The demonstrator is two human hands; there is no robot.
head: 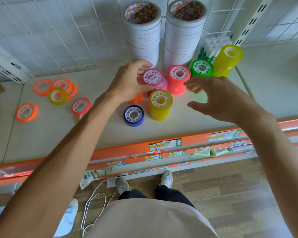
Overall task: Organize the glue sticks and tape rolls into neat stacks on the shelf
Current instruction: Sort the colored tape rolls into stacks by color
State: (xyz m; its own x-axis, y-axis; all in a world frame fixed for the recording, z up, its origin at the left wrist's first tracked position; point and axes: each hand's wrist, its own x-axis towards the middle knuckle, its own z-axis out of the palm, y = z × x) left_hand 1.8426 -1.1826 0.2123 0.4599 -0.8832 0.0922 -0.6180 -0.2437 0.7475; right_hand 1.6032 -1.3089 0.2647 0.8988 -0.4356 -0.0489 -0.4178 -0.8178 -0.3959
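Right hand [218,98] open and empty near the shelf [187,133] front edge; left hand [127,81] gripping a pink tape roll [152,77] above the leaning pink stack [160,85] mid-shelf. Stacking step, probably; next, centring and lowering it squarely.

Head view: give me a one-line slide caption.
Left hand grips a pink tape roll above a pink stack while the open right hand hovers near coloured stacks on the shelf.

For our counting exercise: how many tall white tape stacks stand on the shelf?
2. The left white stack stands at the back, behind the left hand; the right white stack stands beside it. None appears hidden.
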